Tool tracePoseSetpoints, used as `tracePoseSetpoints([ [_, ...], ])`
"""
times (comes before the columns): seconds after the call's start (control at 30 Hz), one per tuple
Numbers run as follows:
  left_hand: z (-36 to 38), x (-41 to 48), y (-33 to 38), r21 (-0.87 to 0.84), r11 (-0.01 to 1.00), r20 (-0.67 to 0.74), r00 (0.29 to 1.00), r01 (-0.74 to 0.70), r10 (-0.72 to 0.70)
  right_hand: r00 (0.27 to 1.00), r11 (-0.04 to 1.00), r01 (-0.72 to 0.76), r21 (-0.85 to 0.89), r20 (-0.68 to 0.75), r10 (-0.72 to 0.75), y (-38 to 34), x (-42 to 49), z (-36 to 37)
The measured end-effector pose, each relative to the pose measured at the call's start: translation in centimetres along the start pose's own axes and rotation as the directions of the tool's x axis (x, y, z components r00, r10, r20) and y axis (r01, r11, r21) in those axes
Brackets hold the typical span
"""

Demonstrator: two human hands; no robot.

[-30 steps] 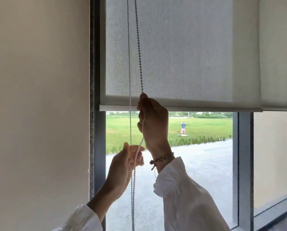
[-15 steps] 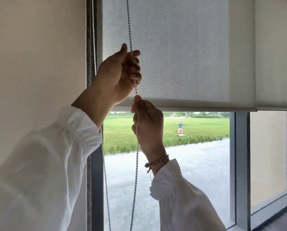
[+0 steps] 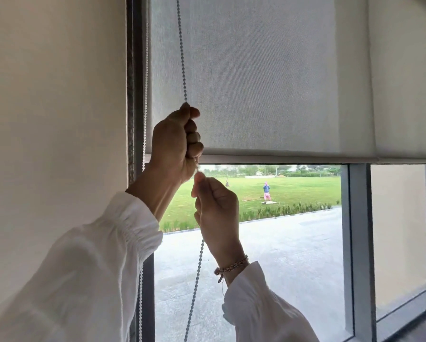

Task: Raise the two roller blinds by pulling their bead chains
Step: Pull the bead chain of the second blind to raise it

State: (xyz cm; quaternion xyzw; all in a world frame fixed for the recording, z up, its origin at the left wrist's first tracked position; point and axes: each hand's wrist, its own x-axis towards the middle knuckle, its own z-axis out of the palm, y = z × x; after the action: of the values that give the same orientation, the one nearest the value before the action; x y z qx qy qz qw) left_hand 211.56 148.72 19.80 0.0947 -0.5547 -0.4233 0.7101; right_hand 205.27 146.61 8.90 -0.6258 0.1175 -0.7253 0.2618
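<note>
A grey roller blind (image 3: pixel 256 77) covers the upper half of the window, its bottom bar (image 3: pixel 268 159) just below mid-height. A second blind (image 3: pixel 404 77) hangs to its right at the same height. The bead chain (image 3: pixel 181 58) runs down in front of the left blind. My left hand (image 3: pixel 175 144) is shut on the chain at the blind's lower edge. Directly beneath it, my right hand (image 3: pixel 217 211) is shut on the same strand, which hangs on below (image 3: pixel 196 272). The chain's other strand (image 3: pixel 145 70) runs along the window frame.
A plain wall (image 3: pixel 54 107) stands to the left of the dark window frame (image 3: pixel 134 82). A grey mullion (image 3: pixel 357 243) divides the panes. Outside lie pavement and a lawn where a person (image 3: pixel 266 191) stands far off.
My left hand, which had reached up the chain, has come down with it to just above my right hand. My right hand has dropped slightly. The blind's bottom bar stays at about the same height.
</note>
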Motion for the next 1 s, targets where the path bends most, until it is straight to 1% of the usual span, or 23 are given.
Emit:
tracePoseSetpoints([
  [0.5, -0.9, 0.3, -0.4, -0.024, 1.0, 0.016, 1.0, -0.011, 0.011, 0.999, 1.0, -0.019, 0.015, 0.027, 0.019, 0.7, 0.0, 0.3],
  [0.67, -1.2, 0.8, -0.5, 0.012, 0.999, -0.024, 0.999, -0.034, 0.034, 0.999, 0.999, -0.041, -0.005, 0.025, 0.041, 1.2, 0.6, 0.6],
  [0.8, -1.1, 1.3, -0.5, 0.084, 0.995, -0.06, 0.997, -0.045, 0.05, 0.998, 0.998, -0.06, -0.016, 0.023, 0.06, 1.5, 1.2, 0.7],
  [0.93, -1.2, 1.4, -1.1, 0.169, 0.984, -0.092, 0.993, -0.052, 0.068, 0.987, 0.988, -0.151, 0.019, 0.065, 0.15, 1.9, 1.8, 0.3],
  [0.97, -0.9, 1.3, -1.3, 0.234, 0.971, -0.114, 0.99, -0.056, 0.084, 0.985, 0.987, -0.159, 0.025, 0.078, 0.157, 2.2, 2.1, 0.1],
  [1.0, -0.7, 1.3, -1.7, 0.38, 0.923, -0.151, 0.981, -0.057, 0.123, 0.985, 0.988, -0.153, 0.005, 0.078, 0.152, 2.2, 2.3, -0.1],
])
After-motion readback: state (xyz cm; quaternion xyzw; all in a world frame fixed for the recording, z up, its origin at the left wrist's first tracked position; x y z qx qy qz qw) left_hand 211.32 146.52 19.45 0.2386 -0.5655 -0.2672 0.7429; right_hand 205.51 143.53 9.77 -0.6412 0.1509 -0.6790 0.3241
